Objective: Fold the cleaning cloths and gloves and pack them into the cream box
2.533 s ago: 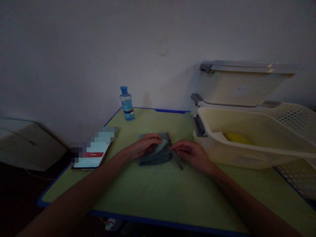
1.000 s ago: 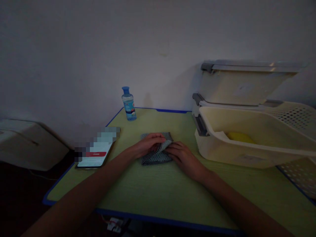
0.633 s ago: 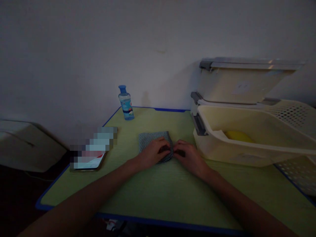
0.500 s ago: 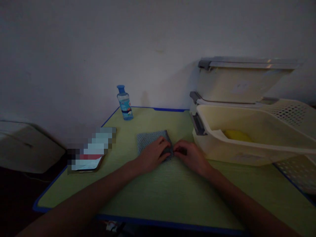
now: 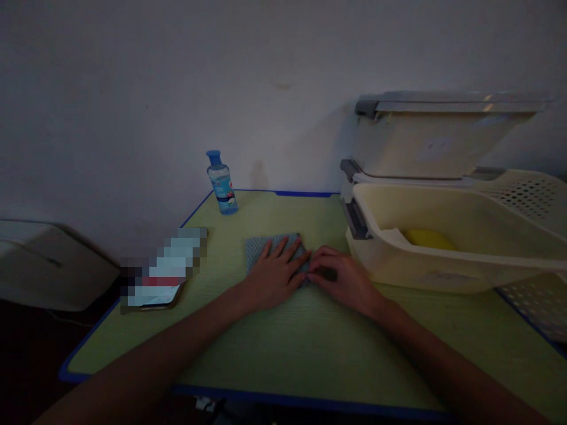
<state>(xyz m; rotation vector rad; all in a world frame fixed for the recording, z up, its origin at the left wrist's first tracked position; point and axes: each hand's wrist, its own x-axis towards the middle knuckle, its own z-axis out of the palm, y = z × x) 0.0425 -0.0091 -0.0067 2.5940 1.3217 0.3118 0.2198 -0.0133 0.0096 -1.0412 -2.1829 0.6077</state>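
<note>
A grey cloth with a mesh-like texture, roughly square, lies flat on the table in front of me. Resting on top of it is my left hand, palm down with its fingers spread, hiding much of the cloth. My right hand is at the cloth's right edge, thumb and fingers curled into a pinch there. The bit of edge between those fingertips is mostly hidden.
A blue-capped bottle stands at the table's back left, and a blurred-out phone-like device lies at the left edge. On the right, a cream storage bin with raised lid holds something yellow. A wall rises behind.
My left hand's fingers have gone from curled at the cloth's right edge to spread flat across it. My right hand stays at that edge, shifted only slightly.
</note>
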